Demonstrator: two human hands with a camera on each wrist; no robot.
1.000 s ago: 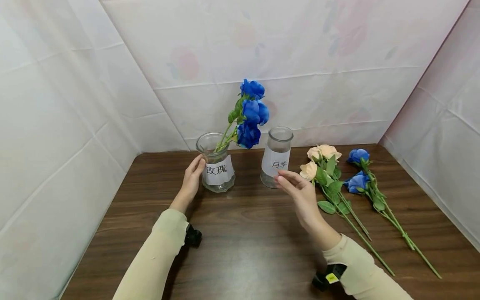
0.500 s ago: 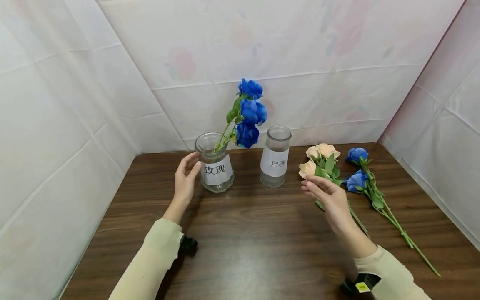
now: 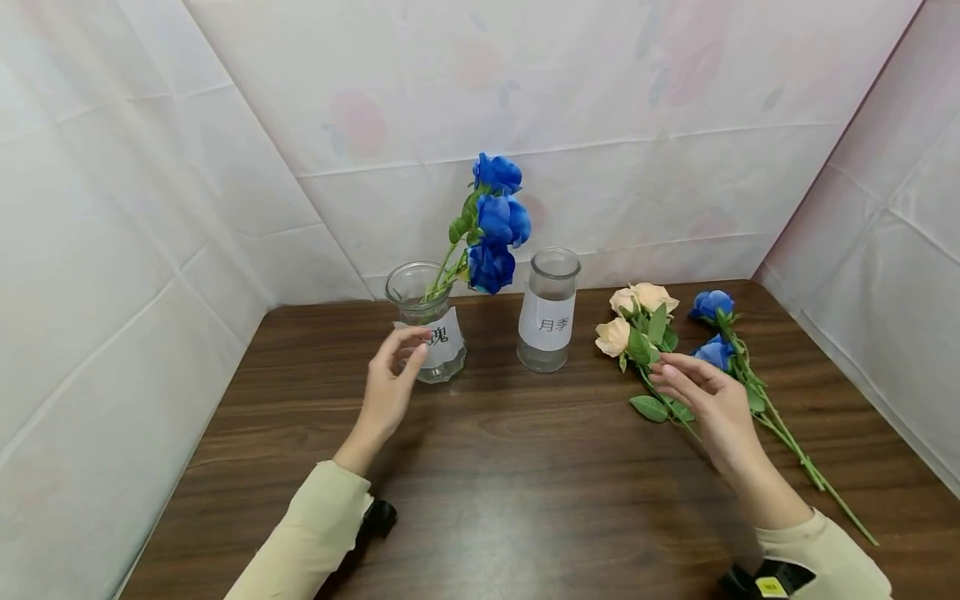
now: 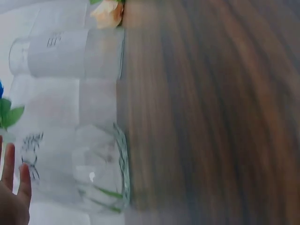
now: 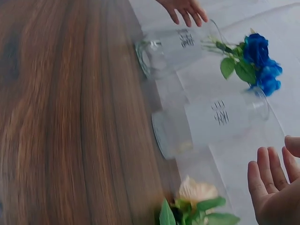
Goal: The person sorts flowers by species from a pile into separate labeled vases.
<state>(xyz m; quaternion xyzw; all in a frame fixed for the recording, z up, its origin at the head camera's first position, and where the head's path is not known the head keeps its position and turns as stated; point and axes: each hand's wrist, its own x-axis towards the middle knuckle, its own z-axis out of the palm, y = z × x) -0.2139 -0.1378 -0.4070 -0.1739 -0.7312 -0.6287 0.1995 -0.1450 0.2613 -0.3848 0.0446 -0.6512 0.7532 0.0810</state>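
Note:
My left hand (image 3: 386,387) hovers just in front of the left glass vase (image 3: 444,368), fingers loosely bent and nothing held. It covers part of that vase's paper label. Three blue roses (image 3: 501,220) lean rightward out of this vase. To its right stands a narrower glass vase (image 3: 544,359) with a white label and no flowers. Over the stems of the peach roses (image 3: 613,337), lying on the table, is my right hand (image 3: 712,408), its fingers relaxed and nothing in them. In the right wrist view, the right hand's fingers (image 5: 267,171) are extended and apart from the vases.
Two more blue roses (image 3: 712,305) lie at the right on the dark wooden table (image 3: 487,483), long stems pointing toward the front right. White cloth (image 3: 405,108) hangs behind and at both sides of the table.
My right hand has moved right, from in front of the narrow vase to over the peach roses' stems. My left hand has come off the left vase's side to in front of it.

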